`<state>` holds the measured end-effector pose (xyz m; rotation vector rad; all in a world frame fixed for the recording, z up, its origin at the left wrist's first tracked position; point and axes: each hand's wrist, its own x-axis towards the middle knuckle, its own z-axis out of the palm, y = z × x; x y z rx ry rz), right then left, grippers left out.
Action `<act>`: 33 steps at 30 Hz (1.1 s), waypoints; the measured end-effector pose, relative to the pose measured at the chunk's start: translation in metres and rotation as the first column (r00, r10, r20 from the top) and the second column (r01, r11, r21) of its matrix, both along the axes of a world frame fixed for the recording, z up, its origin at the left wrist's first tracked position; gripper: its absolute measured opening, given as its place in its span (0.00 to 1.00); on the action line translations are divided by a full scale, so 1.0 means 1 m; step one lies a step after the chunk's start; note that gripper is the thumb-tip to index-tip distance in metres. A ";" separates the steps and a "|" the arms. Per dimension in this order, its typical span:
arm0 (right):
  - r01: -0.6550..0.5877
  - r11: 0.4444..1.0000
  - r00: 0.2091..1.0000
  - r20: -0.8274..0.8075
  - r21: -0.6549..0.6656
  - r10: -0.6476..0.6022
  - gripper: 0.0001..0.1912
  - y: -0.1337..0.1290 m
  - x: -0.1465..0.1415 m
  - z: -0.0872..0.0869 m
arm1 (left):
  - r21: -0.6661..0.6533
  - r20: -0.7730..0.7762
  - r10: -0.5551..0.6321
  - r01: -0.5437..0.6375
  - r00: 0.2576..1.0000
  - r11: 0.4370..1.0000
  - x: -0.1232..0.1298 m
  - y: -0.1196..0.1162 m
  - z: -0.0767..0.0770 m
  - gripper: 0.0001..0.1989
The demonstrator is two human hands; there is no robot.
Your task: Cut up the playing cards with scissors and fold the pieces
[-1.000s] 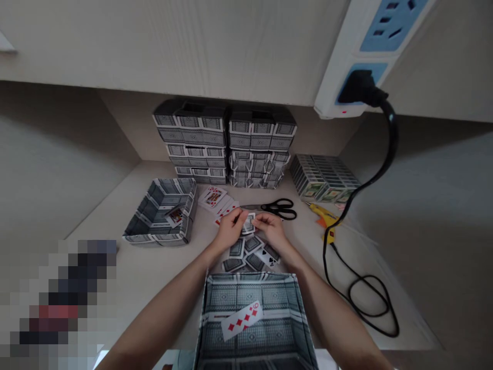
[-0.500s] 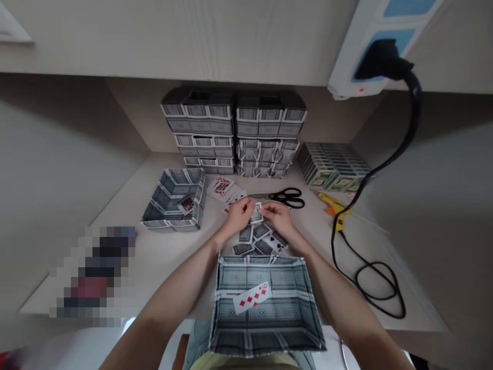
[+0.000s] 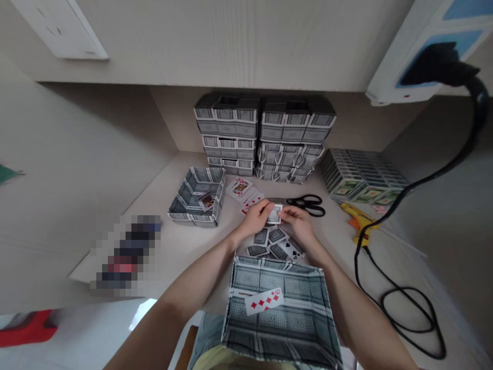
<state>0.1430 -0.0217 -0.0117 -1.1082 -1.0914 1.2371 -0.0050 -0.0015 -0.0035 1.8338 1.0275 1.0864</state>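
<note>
Between my two hands is a small patterned card piece (image 3: 275,214), back side up. My left hand (image 3: 256,218) pinches its left edge and my right hand (image 3: 299,222) its right edge. Just below them lie several loose cards (image 3: 278,236), mostly face down, one showing black spades. Nearer my body sits an open box made of cards (image 3: 283,329), with a nine of diamonds card (image 3: 264,301) inside. Face-up cards (image 3: 241,189) are fanned out beyond my left hand. Black-handled scissors (image 3: 307,203) lie just beyond my right hand.
A shallow card box (image 3: 196,218) stands at the left. Stacked card boxes (image 3: 231,128) line the back. At the right are a block of packed cards (image 3: 364,174), a yellow glue gun (image 3: 358,218) and a looped black cable (image 3: 400,293).
The whole view has shifted, so the scene sits further right. Both hands still hold the card piece, which now shows flatter and more fully between them.
</note>
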 end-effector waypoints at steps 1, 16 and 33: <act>0.004 1.000 1.000 -0.001 0.000 -0.004 0.08 0.000 0.000 0.000 | -0.003 -0.004 0.006 -0.006 1.000 1.000 0.000 0.000 0.000 0.14; -0.007 1.000 1.000 -0.019 -0.016 0.007 0.10 0.001 -0.002 -0.001 | 0.003 -0.039 0.060 -0.060 0.997 0.998 0.002 0.000 -0.001 0.14; -0.045 0.998 0.999 -0.023 -0.049 0.044 0.11 0.003 0.000 0.006 | -0.031 -0.016 0.094 -0.095 0.995 0.995 0.007 0.006 -0.005 0.16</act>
